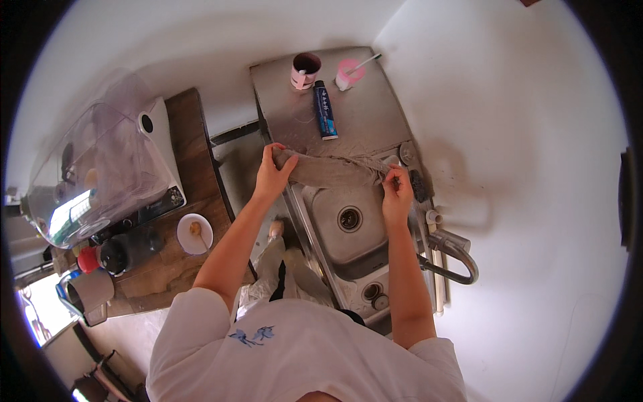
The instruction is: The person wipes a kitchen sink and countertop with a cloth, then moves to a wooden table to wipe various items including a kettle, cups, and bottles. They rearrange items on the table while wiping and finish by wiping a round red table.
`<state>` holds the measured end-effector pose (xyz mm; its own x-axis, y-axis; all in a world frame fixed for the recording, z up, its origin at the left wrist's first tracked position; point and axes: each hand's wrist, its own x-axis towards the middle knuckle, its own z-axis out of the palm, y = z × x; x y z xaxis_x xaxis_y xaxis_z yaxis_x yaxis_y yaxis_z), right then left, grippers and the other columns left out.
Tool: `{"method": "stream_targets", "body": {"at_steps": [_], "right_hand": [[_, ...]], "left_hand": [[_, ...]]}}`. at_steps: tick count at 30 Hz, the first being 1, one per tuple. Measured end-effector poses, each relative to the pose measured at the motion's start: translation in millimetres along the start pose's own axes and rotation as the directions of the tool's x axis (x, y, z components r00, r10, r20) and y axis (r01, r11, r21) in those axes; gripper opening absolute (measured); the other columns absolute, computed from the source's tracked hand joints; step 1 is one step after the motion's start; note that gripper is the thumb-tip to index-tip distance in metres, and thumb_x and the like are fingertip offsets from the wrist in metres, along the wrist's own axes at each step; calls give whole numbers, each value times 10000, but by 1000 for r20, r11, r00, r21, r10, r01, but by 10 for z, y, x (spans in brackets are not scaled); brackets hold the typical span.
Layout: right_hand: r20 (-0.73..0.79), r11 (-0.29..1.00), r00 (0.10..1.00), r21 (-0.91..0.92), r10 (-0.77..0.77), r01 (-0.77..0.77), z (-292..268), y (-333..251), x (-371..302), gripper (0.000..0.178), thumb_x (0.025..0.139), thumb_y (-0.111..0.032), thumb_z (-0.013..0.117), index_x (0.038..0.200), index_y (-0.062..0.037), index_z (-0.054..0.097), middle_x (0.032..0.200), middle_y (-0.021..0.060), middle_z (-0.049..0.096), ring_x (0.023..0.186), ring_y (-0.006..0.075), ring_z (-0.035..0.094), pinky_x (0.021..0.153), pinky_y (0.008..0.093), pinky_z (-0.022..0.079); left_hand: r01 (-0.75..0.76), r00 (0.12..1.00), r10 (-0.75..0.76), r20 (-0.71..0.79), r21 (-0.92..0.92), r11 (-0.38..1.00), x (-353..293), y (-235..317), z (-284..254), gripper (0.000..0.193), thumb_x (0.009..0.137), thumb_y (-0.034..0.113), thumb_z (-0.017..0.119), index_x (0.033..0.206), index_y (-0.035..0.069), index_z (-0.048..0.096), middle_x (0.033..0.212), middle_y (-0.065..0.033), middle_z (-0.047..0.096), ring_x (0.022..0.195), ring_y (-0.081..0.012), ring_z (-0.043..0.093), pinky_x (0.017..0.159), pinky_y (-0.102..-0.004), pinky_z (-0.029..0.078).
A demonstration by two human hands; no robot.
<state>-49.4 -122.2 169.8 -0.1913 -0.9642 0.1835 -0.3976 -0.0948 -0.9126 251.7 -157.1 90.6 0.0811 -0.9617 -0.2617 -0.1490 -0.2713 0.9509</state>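
A greyish-brown cloth (328, 171) is stretched between my two hands, over the far edge of the metal sink (321, 218). My left hand (272, 175) grips its left end, thumb and fingers closed round the fabric. At the other end my right hand (396, 191) pinches a bunched, twisted part of it. The cloth hangs a little in the middle and hides the rim of the basin behind it. Below it the drain (349, 218) shows.
On the steel counter (368, 114) stand a pink-and-dark mug (303, 79) and a pink cup (346, 77) with a toothbrush; a dark blue toothpaste tube (325, 110) lies nearer. A curved tap (462, 268) is right of the sink. A wooden table (194, 144) at left holds a white bowl (195, 234).
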Motion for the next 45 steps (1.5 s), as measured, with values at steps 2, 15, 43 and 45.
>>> {"method": "stream_targets", "body": {"at_steps": [2, 15, 43, 45], "right_hand": [[-5, 999, 1000, 52, 13, -13, 28, 259, 68, 228, 850, 108, 560, 996, -64, 589, 1199, 81, 589, 1004, 186, 586, 910, 299, 480], [404, 650, 909, -666, -97, 365, 1416, 1307, -231, 523, 1018, -470, 422, 1448, -180, 489, 1534, 111, 404, 1416, 403, 334, 1162, 620, 162], [-21, 575, 995, -815, 98, -74, 609, 2359, 2534, 525, 1046, -389, 378, 1481, -98, 416, 1552, 72, 378, 1439, 318, 309, 1204, 497, 165], [-35, 646, 997, -760, 66, -70, 573, 2346, 2386, 512, 1031, -360, 411, 1472, -100, 425, 1542, 77, 387, 1440, 341, 299, 1201, 500, 166]], "left_hand": [[-89, 995, 90, 39, -20, 996, 73, -87, 34, 626, 879, 397, 723, 1372, 114, 461, 1340, -191, 501, 1011, -270, 631, 860, -354, 521], [-364, 920, 284, 271, 858, 362, 111, -505, 661, 450, 918, 301, 611, 1363, 247, 579, 1478, -106, 453, 1375, -335, 374, 1122, -561, 271], [-682, 706, 514, 486, 661, 313, 2106, -118, 2807, 615, 974, 308, 496, 1476, -18, 354, 1529, -204, 342, 1453, -386, 245, 1215, -498, 174], [-644, 740, 501, 449, 688, 335, 1946, -193, 2791, 612, 962, 285, 515, 1464, -30, 359, 1517, -212, 351, 1446, -390, 254, 1214, -502, 175]]}}
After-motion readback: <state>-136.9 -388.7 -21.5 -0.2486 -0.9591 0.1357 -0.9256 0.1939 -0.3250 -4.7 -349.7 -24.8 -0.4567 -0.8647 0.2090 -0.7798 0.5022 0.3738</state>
